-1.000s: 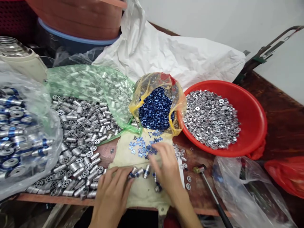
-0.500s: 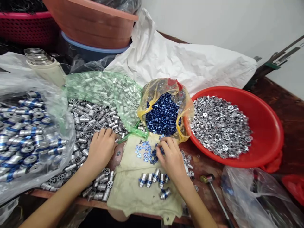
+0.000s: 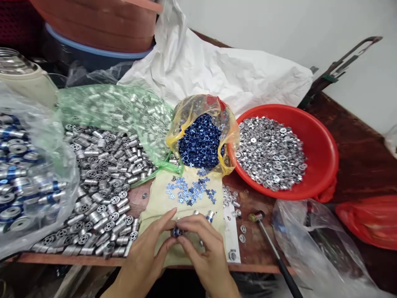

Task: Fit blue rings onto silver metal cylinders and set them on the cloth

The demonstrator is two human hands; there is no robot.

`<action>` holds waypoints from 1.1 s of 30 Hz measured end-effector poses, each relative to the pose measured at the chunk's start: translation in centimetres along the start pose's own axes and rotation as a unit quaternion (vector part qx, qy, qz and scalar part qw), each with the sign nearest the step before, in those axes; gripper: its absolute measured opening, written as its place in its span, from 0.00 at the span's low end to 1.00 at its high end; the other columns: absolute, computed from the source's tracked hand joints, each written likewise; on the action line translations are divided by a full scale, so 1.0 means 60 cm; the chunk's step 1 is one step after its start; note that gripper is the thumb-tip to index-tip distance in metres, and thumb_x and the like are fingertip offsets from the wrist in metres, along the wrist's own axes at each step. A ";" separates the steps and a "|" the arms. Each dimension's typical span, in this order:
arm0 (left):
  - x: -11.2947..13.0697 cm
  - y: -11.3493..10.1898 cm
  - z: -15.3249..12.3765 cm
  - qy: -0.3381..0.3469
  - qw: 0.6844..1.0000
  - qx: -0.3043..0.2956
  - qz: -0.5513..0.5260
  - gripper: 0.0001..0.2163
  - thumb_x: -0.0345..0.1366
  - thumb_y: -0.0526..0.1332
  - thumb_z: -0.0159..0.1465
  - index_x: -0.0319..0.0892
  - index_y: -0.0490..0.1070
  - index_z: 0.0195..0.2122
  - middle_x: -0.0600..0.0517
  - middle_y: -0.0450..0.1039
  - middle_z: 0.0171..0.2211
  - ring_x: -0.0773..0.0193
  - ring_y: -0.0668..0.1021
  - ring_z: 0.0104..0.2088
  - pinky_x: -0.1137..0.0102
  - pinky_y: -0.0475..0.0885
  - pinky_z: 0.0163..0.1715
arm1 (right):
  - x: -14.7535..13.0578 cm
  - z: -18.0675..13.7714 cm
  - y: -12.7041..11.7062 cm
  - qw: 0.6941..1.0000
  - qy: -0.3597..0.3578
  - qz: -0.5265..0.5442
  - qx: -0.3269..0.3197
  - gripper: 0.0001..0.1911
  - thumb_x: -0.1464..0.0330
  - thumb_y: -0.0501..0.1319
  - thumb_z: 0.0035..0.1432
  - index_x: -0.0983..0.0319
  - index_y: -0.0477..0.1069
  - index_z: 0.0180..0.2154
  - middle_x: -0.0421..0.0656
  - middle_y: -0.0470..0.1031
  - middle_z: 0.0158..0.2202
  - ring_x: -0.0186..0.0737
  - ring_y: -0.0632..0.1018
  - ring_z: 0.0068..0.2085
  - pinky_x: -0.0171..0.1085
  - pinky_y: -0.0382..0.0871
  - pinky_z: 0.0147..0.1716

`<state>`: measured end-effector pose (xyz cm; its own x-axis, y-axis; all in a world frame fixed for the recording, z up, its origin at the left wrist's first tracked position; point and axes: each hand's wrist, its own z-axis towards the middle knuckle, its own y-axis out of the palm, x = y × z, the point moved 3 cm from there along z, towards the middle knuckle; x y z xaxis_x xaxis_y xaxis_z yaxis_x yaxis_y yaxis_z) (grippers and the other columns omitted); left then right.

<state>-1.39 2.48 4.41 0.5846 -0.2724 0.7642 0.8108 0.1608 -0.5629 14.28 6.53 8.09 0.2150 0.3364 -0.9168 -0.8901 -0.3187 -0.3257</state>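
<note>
Above the front of the cream cloth (image 3: 155, 213), my left hand (image 3: 148, 247) and my right hand (image 3: 207, 248) meet. Fingertips of both pinch a small metal cylinder with a blue ring (image 3: 178, 232), mostly covered by the fingers. Loose blue three-armed pieces (image 3: 189, 190) are spread on the cloth just beyond my hands. More blue pieces (image 3: 203, 140) fill a yellow plastic bag (image 3: 231, 163) behind them. Part of another silver-and-blue cylinder (image 3: 210, 216) shows behind my right hand; others there are hidden.
Bare silver cylinders (image 3: 102, 198) lie heaped at left, partly under a green bag (image 3: 93, 101). A clear bag (image 3: 66, 165) holds finished-looking blue-ringed cylinders. At right are a red basin (image 3: 322, 153) of small metal discs and a hammer (image 3: 273, 244) near the table edge.
Both hands have come together nearer the table's front edge. My left hand left the silver cylinders, my right the blue pieces; a blue-ringed cylinder is now between them. The view has shifted right.
</note>
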 end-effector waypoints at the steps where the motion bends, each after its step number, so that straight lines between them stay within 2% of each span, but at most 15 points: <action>1: 0.001 0.001 -0.001 0.016 1.000 0.000 0.002 0.27 0.31 0.57 0.72 0.51 0.52 0.70 0.51 0.81 0.49 0.63 0.83 0.50 0.70 0.77 0.51 | 0.000 -0.006 0.002 1.000 0.012 0.006 0.008 0.15 0.77 0.63 0.64 0.55 0.75 0.49 0.42 0.78 0.45 0.39 0.78 0.48 0.37 0.73 0.49; 4: 0.009 0.007 -0.001 0.077 0.997 -0.013 0.011 0.25 0.28 0.56 0.71 0.47 0.58 0.68 0.47 0.81 0.48 0.61 0.83 0.48 0.71 0.78 0.48 | 0.000 -0.026 0.009 0.999 0.036 -0.002 0.039 0.13 0.77 0.62 0.64 0.55 0.74 0.46 0.41 0.77 0.43 0.38 0.78 0.46 0.35 0.72 0.48; 7: 0.016 0.011 0.001 0.102 0.994 -0.019 -0.031 0.19 0.24 0.55 0.70 0.46 0.68 0.60 0.49 0.82 0.44 0.64 0.83 0.45 0.74 0.77 0.48 | 0.014 -0.046 -0.006 0.997 0.047 -0.061 0.027 0.14 0.75 0.60 0.65 0.55 0.72 0.50 0.43 0.76 0.46 0.39 0.78 0.49 0.36 0.73 0.49; 8: 0.015 0.010 0.002 0.089 0.995 -0.014 -0.048 0.17 0.24 0.57 0.70 0.46 0.70 0.57 0.50 0.82 0.44 0.64 0.84 0.45 0.75 0.77 0.48 | 0.025 -0.052 -0.026 0.993 0.052 -0.103 0.034 0.15 0.73 0.60 0.66 0.55 0.71 0.53 0.44 0.76 0.49 0.41 0.78 0.50 0.37 0.73 0.50; 10: 0.006 0.007 0.000 0.028 0.997 0.002 -0.069 0.13 0.29 0.62 0.68 0.48 0.72 0.52 0.53 0.83 0.43 0.65 0.84 0.43 0.78 0.77 0.46 | 0.052 -0.068 -0.089 0.968 0.069 -0.221 0.095 0.16 0.68 0.60 0.67 0.56 0.69 0.56 0.47 0.75 0.51 0.44 0.78 0.49 0.40 0.74 0.48; 12: -0.009 0.004 -0.006 -0.053 0.995 0.001 -0.079 0.11 0.35 0.66 0.65 0.50 0.74 0.49 0.55 0.83 0.42 0.64 0.85 0.41 0.79 0.78 0.43 | 0.079 -0.093 -0.166 0.900 0.121 -0.362 0.212 0.11 0.64 0.57 0.68 0.60 0.72 0.48 0.49 0.77 0.45 0.48 0.79 0.44 0.43 0.74 0.44; 14: -0.024 0.003 -0.015 -0.131 0.987 -0.009 -0.098 0.10 0.39 0.68 0.64 0.51 0.76 0.46 0.56 0.84 0.39 0.63 0.86 0.41 0.79 0.79 0.40 | 0.100 -0.122 -0.215 0.879 0.158 -0.391 0.222 0.10 0.63 0.57 0.66 0.60 0.74 0.41 0.49 0.77 0.39 0.51 0.80 0.40 0.46 0.74 0.40; 16: -0.034 0.005 -0.022 -0.189 0.973 -0.016 -0.132 0.10 0.41 0.68 0.62 0.49 0.77 0.44 0.54 0.84 0.38 0.60 0.85 0.42 0.77 0.79 0.41 | 0.113 -0.154 -0.227 0.888 0.184 -0.383 0.177 0.07 0.63 0.60 0.64 0.59 0.74 0.38 0.45 0.78 0.34 0.48 0.80 0.33 0.43 0.74 0.34; 20: -0.032 0.015 -0.021 -0.244 0.949 -0.009 -0.199 0.09 0.42 0.71 0.58 0.46 0.78 0.38 0.51 0.83 0.36 0.57 0.86 0.41 0.73 0.81 0.41 | 0.121 -0.188 -0.182 0.909 0.216 -0.350 0.066 0.05 0.70 0.62 0.59 0.58 0.74 0.39 0.44 0.77 0.36 0.47 0.80 0.35 0.40 0.74 0.35; 23: -0.017 0.024 -0.010 -0.243 0.945 -0.011 -0.218 0.09 0.40 0.71 0.58 0.46 0.79 0.38 0.52 0.83 0.32 0.59 0.86 0.37 0.74 0.81 0.38 | 0.100 -0.162 -0.156 0.926 0.184 -0.319 0.087 0.10 0.73 0.59 0.62 0.59 0.75 0.44 0.44 0.76 0.37 0.44 0.80 0.37 0.39 0.73 0.37; 26: 0.000 0.031 0.000 -0.228 0.948 -0.017 -0.223 0.07 0.38 0.70 0.59 0.46 0.79 0.38 0.53 0.83 0.32 0.61 0.85 0.35 0.75 0.81 0.36 | 0.056 -0.105 -0.128 0.957 0.113 -0.227 0.140 0.15 0.72 0.60 0.66 0.54 0.74 0.52 0.44 0.75 0.42 0.41 0.79 0.42 0.36 0.73 0.42; 29: 0.011 0.032 0.005 -0.191 0.957 -0.012 -0.216 0.05 0.36 0.70 0.60 0.47 0.79 0.37 0.54 0.84 0.34 0.61 0.85 0.37 0.76 0.81 0.37 | 0.018 -0.052 -0.074 0.985 0.059 -0.053 0.155 0.12 0.73 0.62 0.66 0.51 0.77 0.47 0.41 0.76 0.42 0.39 0.78 0.45 0.35 0.72 0.44; 31: 0.012 0.030 0.005 -0.160 0.965 0.001 -0.207 0.04 0.35 0.69 0.61 0.48 0.78 0.37 0.55 0.84 0.34 0.62 0.86 0.37 0.77 0.80 0.39 | 0.010 -0.032 -0.035 0.989 0.051 0.036 0.136 0.10 0.72 0.65 0.64 0.52 0.78 0.44 0.41 0.77 0.41 0.39 0.79 0.45 0.36 0.73 0.44; 33: 0.009 0.026 0.004 -0.131 0.972 0.018 -0.193 0.05 0.33 0.68 0.62 0.49 0.77 0.39 0.56 0.84 0.35 0.64 0.86 0.38 0.77 0.80 0.41 | 0.014 -0.024 -0.010 0.986 0.058 0.080 0.133 0.08 0.72 0.66 0.62 0.54 0.77 0.42 0.41 0.78 0.40 0.39 0.79 0.44 0.36 0.73 0.45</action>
<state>0.20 2.80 3.97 0.2211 -0.0681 0.9729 0.9688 0.1301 -0.2110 15.56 5.74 7.17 0.0939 0.1913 -0.9770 -0.9870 -0.1106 -0.1165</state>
